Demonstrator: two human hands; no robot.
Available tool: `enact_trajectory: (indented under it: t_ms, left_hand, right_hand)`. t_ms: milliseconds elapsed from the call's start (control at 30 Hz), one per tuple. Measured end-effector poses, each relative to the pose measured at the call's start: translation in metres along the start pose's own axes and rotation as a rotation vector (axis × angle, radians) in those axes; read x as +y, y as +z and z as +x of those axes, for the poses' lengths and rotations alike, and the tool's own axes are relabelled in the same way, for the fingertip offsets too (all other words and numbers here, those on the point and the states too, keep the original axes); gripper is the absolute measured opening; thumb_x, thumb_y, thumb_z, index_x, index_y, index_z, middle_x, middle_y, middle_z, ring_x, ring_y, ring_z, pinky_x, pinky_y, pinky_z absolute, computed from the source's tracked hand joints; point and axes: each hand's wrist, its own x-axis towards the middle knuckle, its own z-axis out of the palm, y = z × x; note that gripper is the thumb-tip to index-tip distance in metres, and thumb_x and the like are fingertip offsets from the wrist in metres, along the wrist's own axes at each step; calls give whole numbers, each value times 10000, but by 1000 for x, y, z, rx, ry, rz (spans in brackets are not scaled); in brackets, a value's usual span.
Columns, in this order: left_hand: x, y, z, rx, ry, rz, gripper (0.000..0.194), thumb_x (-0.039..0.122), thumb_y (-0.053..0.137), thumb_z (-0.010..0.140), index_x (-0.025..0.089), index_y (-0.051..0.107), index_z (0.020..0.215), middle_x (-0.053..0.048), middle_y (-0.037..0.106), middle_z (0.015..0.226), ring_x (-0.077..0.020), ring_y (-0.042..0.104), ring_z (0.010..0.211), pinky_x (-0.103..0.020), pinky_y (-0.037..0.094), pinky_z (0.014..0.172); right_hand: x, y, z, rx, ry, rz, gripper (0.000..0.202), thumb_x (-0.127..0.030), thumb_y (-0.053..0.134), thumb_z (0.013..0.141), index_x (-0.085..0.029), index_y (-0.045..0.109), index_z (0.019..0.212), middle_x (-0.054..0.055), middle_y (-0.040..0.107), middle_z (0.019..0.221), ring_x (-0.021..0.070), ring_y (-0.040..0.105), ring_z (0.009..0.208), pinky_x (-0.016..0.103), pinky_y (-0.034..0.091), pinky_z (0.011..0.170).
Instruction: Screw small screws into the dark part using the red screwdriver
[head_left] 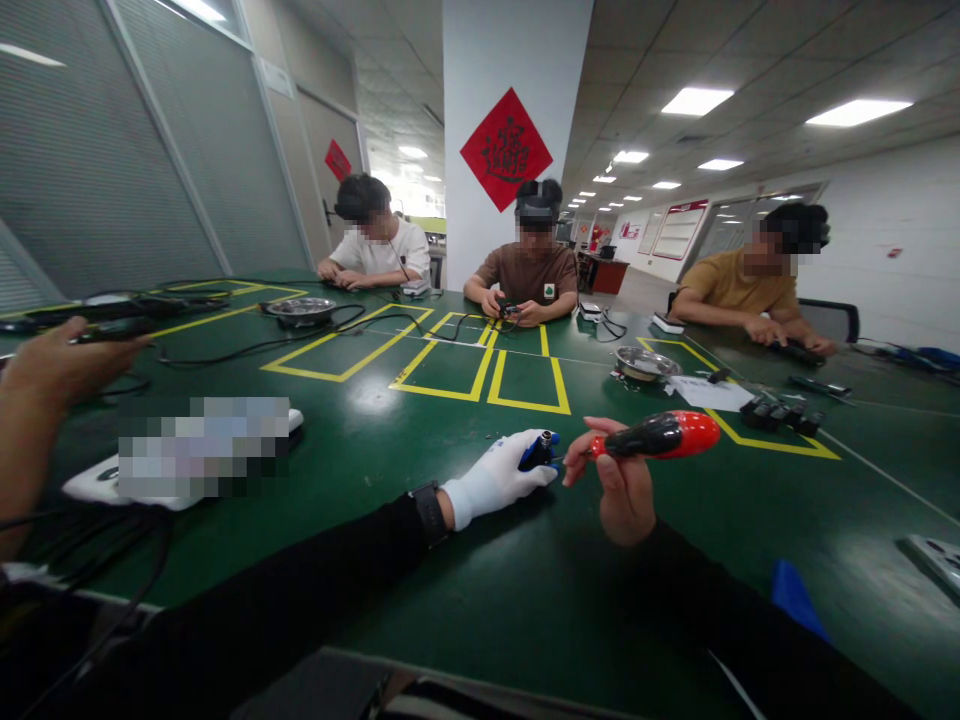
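1. The gloved left hand (499, 475) is closed around a blue-and-black piece (537, 452) over the green tabletop (450, 610); a firm grip should stop it twisting.
2. The bare right hand (628, 505) grips a red-and-black screwdriver (660, 435), its shaft towards the piece — tip contact is unclear.
3. Good control calls for a straight shaft, light pressure — and left fingertips clear of the tip.

I see a shiny metal bowl (646, 362), paper (694, 390) beside it, glossy table (360, 550) under it, shiny screwdriver handle (667, 435) near it.
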Motion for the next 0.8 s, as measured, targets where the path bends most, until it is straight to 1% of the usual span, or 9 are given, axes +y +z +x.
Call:
enact_trajectory:
  t_ms: [100,200,267,367,433,500,633,733,800]
  left_hand:
    - [3,-1,0,-1,5,-2,360,347,561,790,171,576,1104,-58,652,1017,-201,603,899,-306,457,829]
    - [4,-1,1,-16,11,-20,242,337,542,800,164,607,957,-25,653,864,-169,597,776,-272,455,724]
    - [4,0,1,-10,-4,-26,208,334,544,795,161,608,891,-8,638,793,-155,582,723,-257,442,674]
    - [5,0,0,5,-31,-22,208,347,545,790,158,604,855,2,624,748,-146,564,678,-247,421,622]
    - [6,0,0,10,-45,-14,212,353,550,784,161,606,853,2,625,750,-146,560,674,-245,415,613]
    - [7,-1,-1,7,-55,-7,212,349,551,781,162,608,864,1,627,755,-146,559,674,-244,415,618]
    - [8,-1,-1,4,-67,-1,219,357,544,784,160,599,861,1,619,743,-143,551,661,-241,411,612]
    - [8,-1,-1,-15,-82,-21,218,369,539,785,164,583,844,11,603,708,-135,542,617,-234,398,576]
    - [8,-1,-1,-31,-81,-39,209,362,533,788,165,578,842,17,594,688,-130,538,598,-230,392,560]
  right_hand:
    - [0,1,0,9,3,6,271,-304,393,925,-225,472,1172,3,590,777,132,583,550,305,457,524]
    - [-2,1,2,19,24,31,253,-320,411,921,-210,481,1138,9,611,776,136,596,546,301,462,515]
    - [-5,1,6,38,90,66,209,-319,441,912,-200,485,1079,14,636,780,135,606,527,298,469,511]
    - [-11,0,14,112,241,141,183,-306,530,872,-202,459,1004,10,665,778,135,612,494,289,481,492]
    - [-13,-1,20,140,314,200,224,-296,578,843,-213,442,1000,-1,669,775,139,620,503,287,490,496]
    - [-14,-2,24,123,348,257,235,-306,555,855,-222,443,1043,-1,665,803,145,637,550,301,504,538]
    - [-12,-5,26,80,341,269,241,-339,458,901,-217,490,1107,23,646,894,135,629,601,320,507,601]
    - [-10,-6,27,134,290,134,219,-291,607,820,-196,551,1010,25,646,910,116,602,633,270,483,591]
    - [-11,-5,28,175,253,62,214,-242,672,767,-194,553,938,30,652,944,134,614,764,273,487,680]
